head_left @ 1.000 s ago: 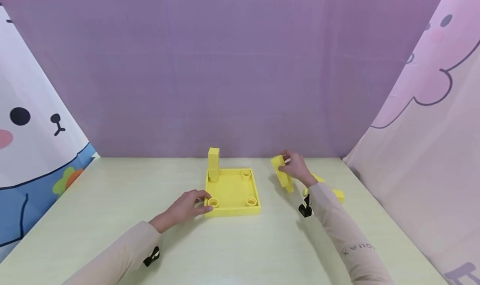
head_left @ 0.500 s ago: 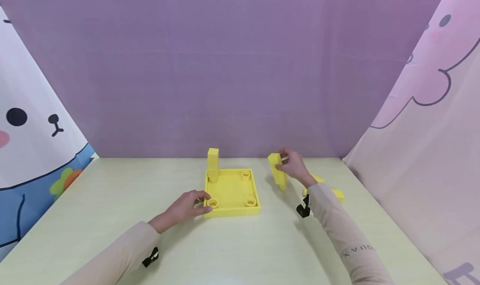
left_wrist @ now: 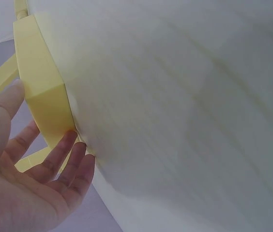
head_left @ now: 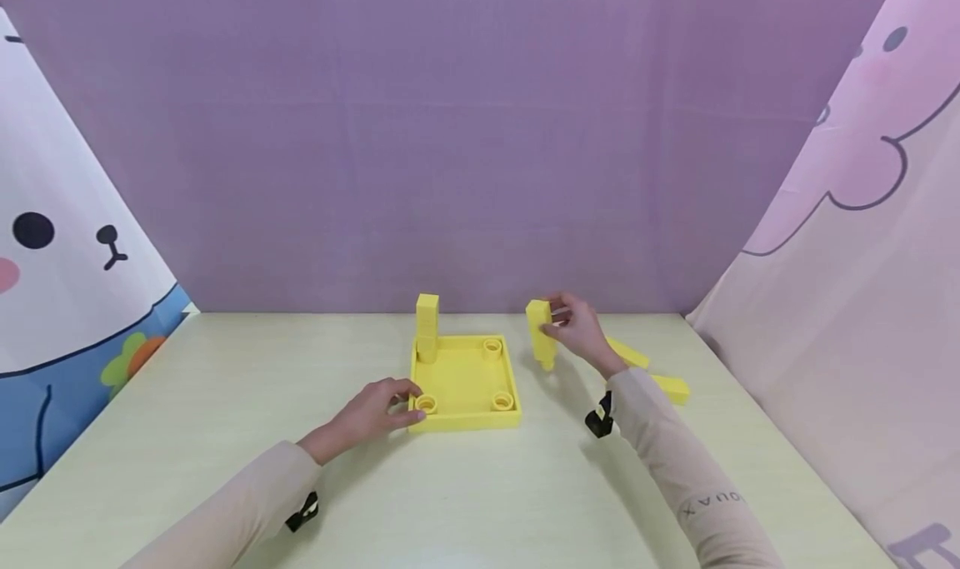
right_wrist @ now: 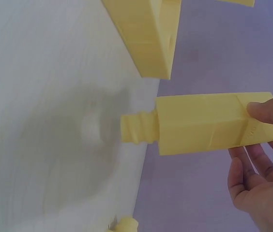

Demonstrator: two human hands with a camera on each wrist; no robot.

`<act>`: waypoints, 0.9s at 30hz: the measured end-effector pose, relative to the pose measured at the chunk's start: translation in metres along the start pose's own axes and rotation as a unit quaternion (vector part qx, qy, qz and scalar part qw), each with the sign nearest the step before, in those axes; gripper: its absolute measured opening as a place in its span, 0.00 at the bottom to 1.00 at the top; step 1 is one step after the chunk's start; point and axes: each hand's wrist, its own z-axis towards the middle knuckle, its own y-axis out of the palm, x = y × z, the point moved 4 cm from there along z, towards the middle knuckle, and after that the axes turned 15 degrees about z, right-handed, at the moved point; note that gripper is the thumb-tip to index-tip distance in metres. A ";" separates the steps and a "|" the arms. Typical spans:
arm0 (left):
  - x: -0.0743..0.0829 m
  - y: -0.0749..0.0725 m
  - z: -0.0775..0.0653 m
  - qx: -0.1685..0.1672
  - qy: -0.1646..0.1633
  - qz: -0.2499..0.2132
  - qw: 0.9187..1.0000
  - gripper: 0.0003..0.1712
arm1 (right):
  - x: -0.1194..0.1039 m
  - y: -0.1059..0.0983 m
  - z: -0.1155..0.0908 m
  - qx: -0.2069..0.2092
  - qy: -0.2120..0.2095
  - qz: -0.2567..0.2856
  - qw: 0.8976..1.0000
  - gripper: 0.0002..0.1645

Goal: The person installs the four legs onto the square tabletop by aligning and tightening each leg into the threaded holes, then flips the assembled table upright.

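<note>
Your right hand pinches a yellow square-sided threaded leg; your left hand grips a yellow square tray at its near-left corner.

In the head view, soft, even light is falling on the bench, with diffuse shadows spreading below the left fingers and the right fingers. Both wrist views are looking dimmer and greyer, their colours washing paler. In the right wrist view, a broad, fuzzy-edged shadow is lying beyond the block from the right fingers (its raised marking is barely showing). In the left wrist view, faint shade is streaking the bench past the left fingers.
</note>
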 end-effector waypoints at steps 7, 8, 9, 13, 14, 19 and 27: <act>-0.001 0.000 0.001 -0.002 0.001 0.001 1.000 0.19 | -0.006 0.007 0.002 0.002 0.008 0.027 1.000 0.25; -0.002 0.000 0.001 -0.003 0.001 0.001 1.000 0.19 | -0.006 0.008 0.002 0.002 0.010 0.028 1.000 0.25; -0.002 0.000 0.001 -0.003 0.001 0.001 1.000 0.19 | -0.007 0.009 0.003 0.003 0.014 0.032 0.999 0.25; -0.001 0.000 0.001 -0.001 -0.001 0.002 1.000 0.19 | -0.011 0.012 0.006 0.005 0.018 0.031 0.999 0.25; -0.001 0.000 0.001 -0.001 -0.001 0.002 1.000 0.19 | -0.011 0.013 0.006 0.007 0.018 0.031 0.999 0.25; 0.001 -0.001 0.000 0.000 -0.002 0.001 1.000 0.19 | -0.013 0.016 0.010 0.014 0.019 0.045 0.999 0.25; -0.001 0.000 0.000 -0.001 -0.006 0.005 1.000 0.19 | -0.018 0.024 0.016 0.023 0.009 0.099 0.995 0.26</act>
